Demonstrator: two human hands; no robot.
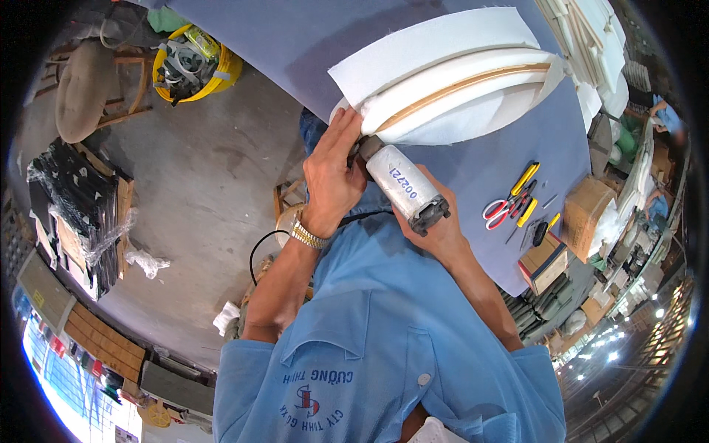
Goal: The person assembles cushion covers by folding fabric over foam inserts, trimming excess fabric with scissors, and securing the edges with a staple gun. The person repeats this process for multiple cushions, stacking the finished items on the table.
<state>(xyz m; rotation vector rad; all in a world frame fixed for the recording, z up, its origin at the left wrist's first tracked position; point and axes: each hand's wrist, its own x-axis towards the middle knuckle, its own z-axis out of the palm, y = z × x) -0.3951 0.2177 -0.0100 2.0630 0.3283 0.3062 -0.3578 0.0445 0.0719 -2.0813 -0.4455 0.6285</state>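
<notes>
A curved white padded panel (458,85) lies on the blue-grey table, its cover open along a curved wooden strip (458,91). My left hand (336,173) grips the panel's near left end, fingers laid along its edge. My right hand (443,221) is closed around what looks like an air staple gun (402,183), with a white cylindrical body and black end cap. Its nose sits at the same panel end, close to my left thumb. The gun's body hides most of the right fingers and the handle. A black hose (262,247) curves away at the left.
Right on the table (473,184) lie red-handled scissors (498,210), yellow cutters (526,177) and a small open box (544,263). Beyond are a cardboard box (587,214) and stacked white panels (583,44). A yellow bucket (225,74) and wrapped black panels (74,207) stand left.
</notes>
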